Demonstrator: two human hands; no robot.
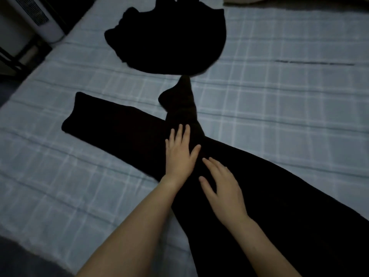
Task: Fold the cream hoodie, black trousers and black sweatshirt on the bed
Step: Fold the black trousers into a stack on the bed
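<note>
The black trousers [123, 124] lie spread across the checked bed sheet [279, 96], one leg reaching left, the other bunched toward the top. My left hand [179, 152] rests flat on the trousers with straight fingers. Just to its right, my right hand [221, 186] also presses flat on the dark fabric. A crumpled black sweatshirt [163, 37] lies farther up the bed. A strip of cream fabric [259, 1], possibly the hoodie, shows at the top edge.
The bed's left edge runs diagonally; beyond it stand a white appliance [38, 19] and a dark frame [12, 58] on the floor. Bare sheet stretches to the right of the trousers.
</note>
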